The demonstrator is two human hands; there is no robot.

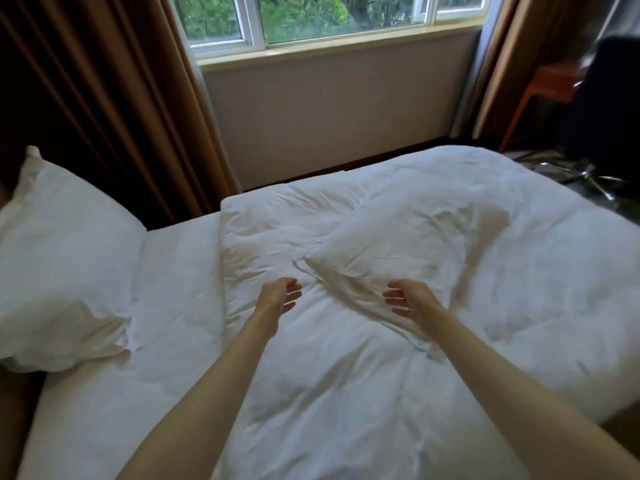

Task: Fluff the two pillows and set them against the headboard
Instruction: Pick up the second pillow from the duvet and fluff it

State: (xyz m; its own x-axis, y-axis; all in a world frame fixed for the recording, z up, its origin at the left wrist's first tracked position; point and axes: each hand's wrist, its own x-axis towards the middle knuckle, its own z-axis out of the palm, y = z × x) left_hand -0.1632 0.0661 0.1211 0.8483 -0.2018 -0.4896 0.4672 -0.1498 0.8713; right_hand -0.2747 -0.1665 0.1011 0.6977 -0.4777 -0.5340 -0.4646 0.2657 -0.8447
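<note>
One pillow (391, 258) lies tilted on the duvet (346, 375) at the centre of the frame, just beyond your hands. The other pillow (65, 271) stands at the left edge, probably near the headboard, which you cannot really see. Your left hand (282, 295) and right hand (408, 301) hover with palms facing, fingers loosely spread and holding nothing, likely ready to take the centre pillow from both sides.
</note>
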